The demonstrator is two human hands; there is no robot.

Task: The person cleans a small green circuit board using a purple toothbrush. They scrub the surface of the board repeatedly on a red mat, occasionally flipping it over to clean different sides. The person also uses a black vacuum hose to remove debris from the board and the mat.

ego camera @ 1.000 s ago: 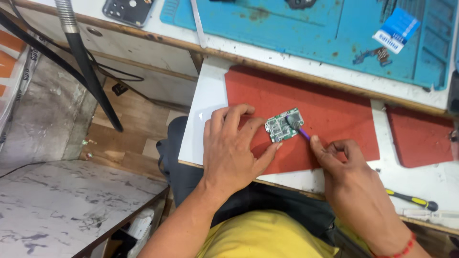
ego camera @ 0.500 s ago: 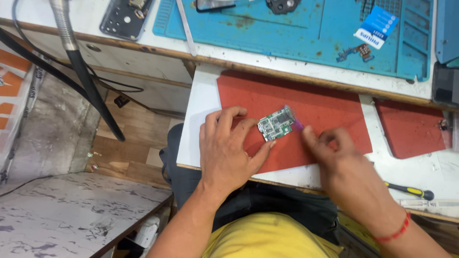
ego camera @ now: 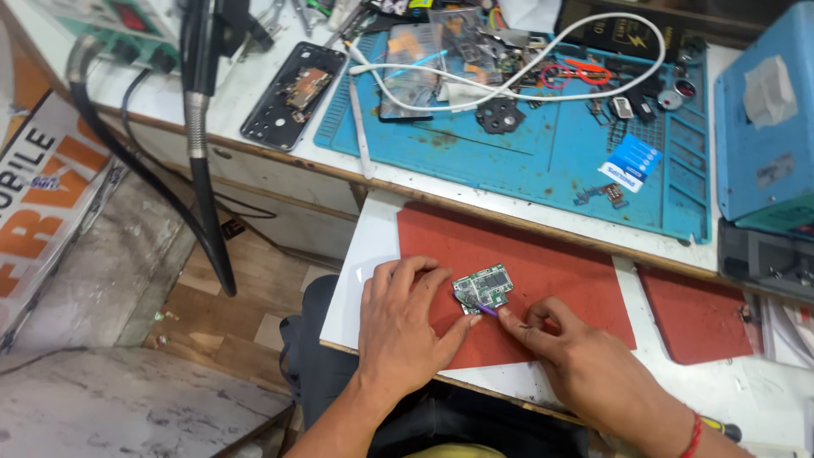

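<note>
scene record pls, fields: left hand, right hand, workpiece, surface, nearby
left hand: left hand flat on the mat, fingertips steadying the board
right hand: right hand pinching a purple-tipped tool against the board
workpiece: small green circuit board
surface: red mat on a white table
nearby: blue work mat, white cable, opened phone shell

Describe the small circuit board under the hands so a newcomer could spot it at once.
Find the red rectangular mat nearest the person. On it, between the left hand and right hand, lies a small green circuit board, the mat's only green thing, with a purple tool tip at its edge.
</note>
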